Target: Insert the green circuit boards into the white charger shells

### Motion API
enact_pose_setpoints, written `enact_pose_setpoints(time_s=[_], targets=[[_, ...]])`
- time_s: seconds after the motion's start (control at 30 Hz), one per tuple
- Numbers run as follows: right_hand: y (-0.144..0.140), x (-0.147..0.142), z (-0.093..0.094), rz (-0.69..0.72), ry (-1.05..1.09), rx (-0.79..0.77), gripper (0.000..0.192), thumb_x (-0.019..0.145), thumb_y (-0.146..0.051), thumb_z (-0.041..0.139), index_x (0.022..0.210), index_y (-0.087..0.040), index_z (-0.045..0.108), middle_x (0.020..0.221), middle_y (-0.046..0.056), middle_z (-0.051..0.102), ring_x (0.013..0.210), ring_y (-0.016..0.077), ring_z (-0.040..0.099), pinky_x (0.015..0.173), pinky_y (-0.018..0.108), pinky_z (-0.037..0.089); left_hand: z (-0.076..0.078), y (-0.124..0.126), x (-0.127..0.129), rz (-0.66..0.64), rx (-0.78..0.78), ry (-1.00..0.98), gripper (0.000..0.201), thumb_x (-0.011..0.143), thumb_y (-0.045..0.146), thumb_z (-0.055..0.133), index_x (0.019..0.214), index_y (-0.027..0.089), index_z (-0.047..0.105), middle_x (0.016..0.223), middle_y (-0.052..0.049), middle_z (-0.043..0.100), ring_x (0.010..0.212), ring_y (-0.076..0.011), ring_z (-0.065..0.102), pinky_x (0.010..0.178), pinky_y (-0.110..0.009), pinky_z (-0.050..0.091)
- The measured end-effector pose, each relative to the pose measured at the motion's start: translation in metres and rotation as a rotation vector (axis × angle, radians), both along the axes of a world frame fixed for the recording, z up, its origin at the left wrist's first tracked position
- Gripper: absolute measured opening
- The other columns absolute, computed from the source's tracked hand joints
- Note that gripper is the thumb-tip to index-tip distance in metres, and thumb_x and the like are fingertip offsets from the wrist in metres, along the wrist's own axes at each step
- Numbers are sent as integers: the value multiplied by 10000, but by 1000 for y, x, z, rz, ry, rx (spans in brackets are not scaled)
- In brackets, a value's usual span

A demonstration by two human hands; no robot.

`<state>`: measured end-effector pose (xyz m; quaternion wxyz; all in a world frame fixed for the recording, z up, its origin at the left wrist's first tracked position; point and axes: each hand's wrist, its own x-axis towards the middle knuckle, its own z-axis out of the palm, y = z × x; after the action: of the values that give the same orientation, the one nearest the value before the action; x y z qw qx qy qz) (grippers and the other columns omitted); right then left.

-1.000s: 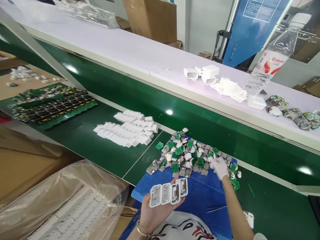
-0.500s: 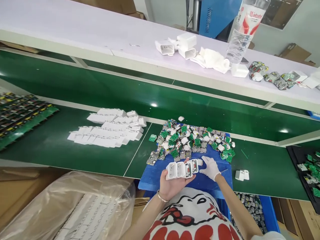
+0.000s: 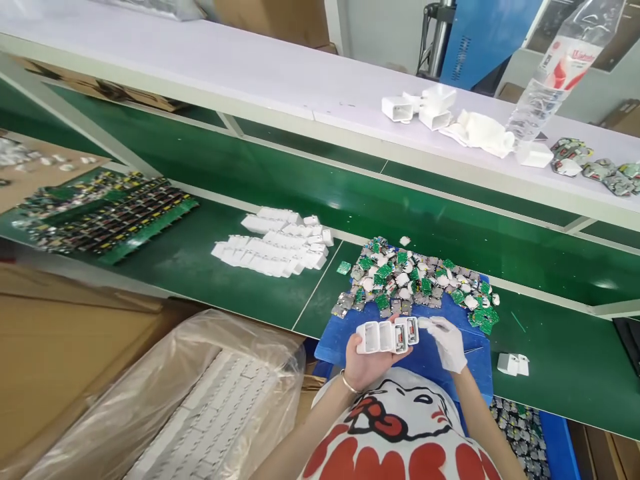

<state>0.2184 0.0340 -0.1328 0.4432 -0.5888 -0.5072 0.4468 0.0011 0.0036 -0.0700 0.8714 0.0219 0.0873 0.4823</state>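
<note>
My bare left hand (image 3: 369, 367) is closed around a row of white plastic charger housings (image 3: 385, 337), their open ends facing up. The two at the right end have circuit boards inside; the two at the left look hollow. My right hand (image 3: 449, 343), in a white glove, is just right of the row. Its fingers stretch toward the end housing, and I cannot make out anything held in them. Both hands are over a blue board (image 3: 340, 340), below a heap of small circuit boards (image 3: 405, 280), some green and some grey or white.
White housings (image 3: 275, 243) lie in rows to the left, beyond them circuit-board panels (image 3: 145, 213). Two housings (image 3: 513, 364) sit at right. A plastic-lined box (image 3: 210, 393) and a blue bin (image 3: 555, 433) stand below. A shelf (image 3: 280, 80) carries a bottle (image 3: 555, 80).
The view has swung left, so the bench appears shifted right. My right hand has drawn slightly away from the row, fingers still stretched toward it. My left hand keeps hold of the housings.
</note>
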Motion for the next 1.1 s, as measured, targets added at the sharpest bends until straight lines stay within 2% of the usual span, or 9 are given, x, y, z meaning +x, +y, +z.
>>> enact_pose_setpoints(time_s=[0.13, 0.23, 0.3, 0.37, 0.57, 0.77, 0.9, 1.0, 1.1], targets=[[-10, -19, 65, -18, 50, 178, 313, 673, -381, 750, 923, -218, 658, 1031, 82, 628, 921, 223, 624, 777, 364, 542, -2, 2, -1, -5, 30, 11, 606, 612, 363, 533, 1195, 203, 552, 1204, -88, 605, 1095, -307, 540, 954, -463, 347], [-18, -32, 103, 197, -199, 416, 247, 707, -258, 735, 949, -287, 694, 969, 62, 634, 892, 209, 615, 759, 344, 541, 0, 3, 2, -21, 40, 24, 664, 576, 294, 524, 1230, 179, 535, 1137, -98, 634, 1046, -317, 564, 886, -442, 390], [-21, -37, 114, 382, -338, 507, 248, 750, -232, 689, 982, -318, 697, 941, 57, 651, 901, 215, 615, 778, 356, 541, 2, 4, 4, -55, 40, 19, 714, 565, 283, 510, 1266, 149, 505, 1103, -114, 646, 1043, -339, 565, 876, -454, 392], [-21, -39, 116, 492, -370, 536, 229, 759, -239, 678, 968, -331, 700, 935, 50, 663, 918, 230, 620, 801, 379, 541, 5, 5, 4, -80, 38, 1, 757, 558, 282, 500, 1298, 121, 470, 1099, -132, 647, 1055, -353, 560, 879, -462, 391], [-18, -35, 107, 610, -375, 531, 124, 807, -308, 658, 925, -285, 689, 891, 37, 671, 860, 195, 628, 792, 371, 540, 3, 7, 2, -109, 73, -53, 801, 519, 249, 501, 1304, 97, 456, 1103, -143, 645, 1030, -338, 583, 796, -400, 439], [-18, -28, 109, 594, -426, 524, 267, 915, -414, 520, 1020, -192, 625, 1020, 67, 632, 906, 159, 601, 806, 354, 523, -2, 9, 3, -124, 95, -34, 810, 514, 241, 520, 1303, 73, 445, 1130, -150, 628, 1025, -325, 582, 755, -360, 450], [-20, -23, 111, 563, -440, 544, 176, 835, -330, 639, 1001, -287, 678, 943, 48, 653, 889, 193, 607, 776, 366, 539, -2, 11, 4, -94, 86, -10, 815, 519, 256, 506, 1307, 62, 434, 1112, -154, 631, 1040, -330, 569, 772, -359, 436], [-16, -22, 109, 563, -447, 555, 269, 763, -244, 704, 1000, -370, 692, 913, 24, 660, 875, 215, 617, 746, 358, 554, 0, 13, 5, -94, 105, 10, 801, 519, 258, 501, 1296, 68, 449, 1094, -149, 636, 1018, -326, 579, 756, -357, 437], [-13, -23, 107, 567, -445, 559, 311, 747, -220, 712, 1014, -377, 687, 898, 11, 660, 859, 211, 625, 722, 342, 566, 1, 15, 6, -101, 121, 26, 789, 513, 245, 507, 1282, 71, 468, 1080, -140, 639, 1001, -319, 587, 763, -363, 443]])
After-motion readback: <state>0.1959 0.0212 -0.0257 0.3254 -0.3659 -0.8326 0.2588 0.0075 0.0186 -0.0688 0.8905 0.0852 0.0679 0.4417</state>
